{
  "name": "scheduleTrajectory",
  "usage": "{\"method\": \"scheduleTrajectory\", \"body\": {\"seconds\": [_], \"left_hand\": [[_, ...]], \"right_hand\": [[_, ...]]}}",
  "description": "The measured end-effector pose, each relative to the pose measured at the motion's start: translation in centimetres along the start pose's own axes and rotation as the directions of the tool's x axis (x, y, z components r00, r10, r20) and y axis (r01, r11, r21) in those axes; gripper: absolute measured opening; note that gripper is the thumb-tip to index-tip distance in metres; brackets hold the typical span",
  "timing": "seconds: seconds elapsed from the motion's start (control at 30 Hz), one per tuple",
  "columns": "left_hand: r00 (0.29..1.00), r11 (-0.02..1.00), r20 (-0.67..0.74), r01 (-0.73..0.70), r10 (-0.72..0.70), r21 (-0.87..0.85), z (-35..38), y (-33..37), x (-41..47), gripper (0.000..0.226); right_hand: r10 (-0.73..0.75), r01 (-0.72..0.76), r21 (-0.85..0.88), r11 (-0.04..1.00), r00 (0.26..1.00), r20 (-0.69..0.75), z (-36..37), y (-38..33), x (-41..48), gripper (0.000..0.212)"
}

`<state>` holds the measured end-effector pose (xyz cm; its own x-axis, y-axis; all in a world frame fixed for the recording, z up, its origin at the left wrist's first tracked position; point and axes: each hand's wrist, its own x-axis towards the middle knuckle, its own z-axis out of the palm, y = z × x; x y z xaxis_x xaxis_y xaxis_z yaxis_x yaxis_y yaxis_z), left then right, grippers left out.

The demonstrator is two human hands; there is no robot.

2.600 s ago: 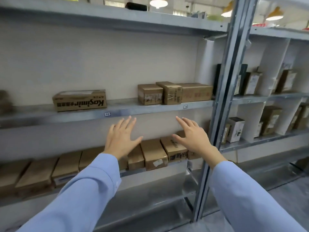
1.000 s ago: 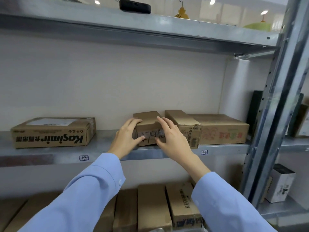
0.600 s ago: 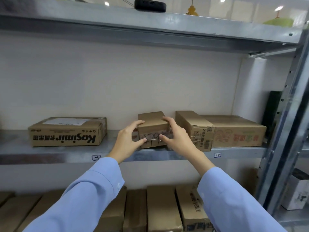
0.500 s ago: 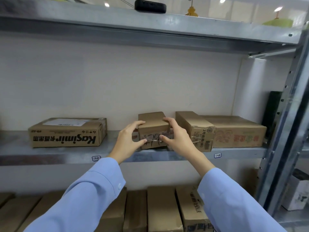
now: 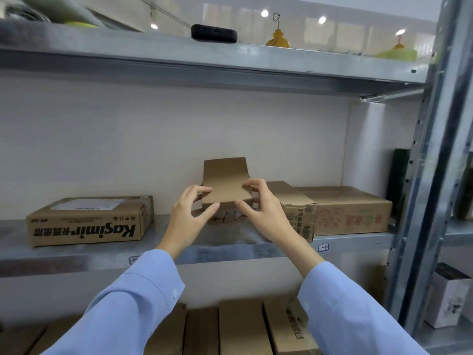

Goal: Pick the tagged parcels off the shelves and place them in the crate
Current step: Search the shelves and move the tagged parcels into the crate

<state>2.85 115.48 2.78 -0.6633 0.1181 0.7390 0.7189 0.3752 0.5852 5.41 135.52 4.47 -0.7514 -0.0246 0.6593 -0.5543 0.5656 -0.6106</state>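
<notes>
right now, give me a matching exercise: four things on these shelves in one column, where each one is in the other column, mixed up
Things
1 small parcel
2 Kasimir box
3 black device
4 white box

Places
a on the top shelf
b left on the middle shelf
c lower right, beyond the metal post
d tilted up, gripped by left hand and right hand

Pairs: 1-d, 2-b, 3-a, 4-c

Small parcel (image 5: 225,184) now tipped back-end-up, gripped by both hands.
</notes>
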Motion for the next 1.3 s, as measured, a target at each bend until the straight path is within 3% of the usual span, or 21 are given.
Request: {"method": "scheduleTrajectory", "body": {"seconds": [0.23,0.5,0.7,1.07,1.3], "left_hand": [[1.0,0.998,-0.01,0.007,-0.008,-0.062,0.1,1.1,0.5,0.031],[0.996,0.982,0.024,0.087,-0.085,-0.167,0.0,1.4,0.9,0.083],[0.989,0.963,0.015,0.145,-0.145,-0.227,0.2,1.8,1.1,0.086],[0.985,0.954,0.049,0.17,-0.163,-0.247,0.4,2.4,0.9,0.083],[0.981,0.906,0.081,0.194,-0.176,-0.375,-0.4,2.8,0.7,0.065]], "right_hand": [[0.049,-0.05,0.081,0.995,0.999,0.009,-0.8,-0.1,0.2,0.033],[0.02,-0.022,0.062,0.998,0.999,0.032,-1.7,-0.2,0.4,0.075],[-0.014,0.016,-0.037,0.999,0.998,0.06,-1.9,0.1,0.8,0.098],[-0.016,0.016,-0.037,0.999,1.0,0.008,-2.1,-0.2,0.7,0.088],[0.048,-0.051,0.14,0.989,0.999,0.024,-2.4,-0.9,0.3,0.076]]}}
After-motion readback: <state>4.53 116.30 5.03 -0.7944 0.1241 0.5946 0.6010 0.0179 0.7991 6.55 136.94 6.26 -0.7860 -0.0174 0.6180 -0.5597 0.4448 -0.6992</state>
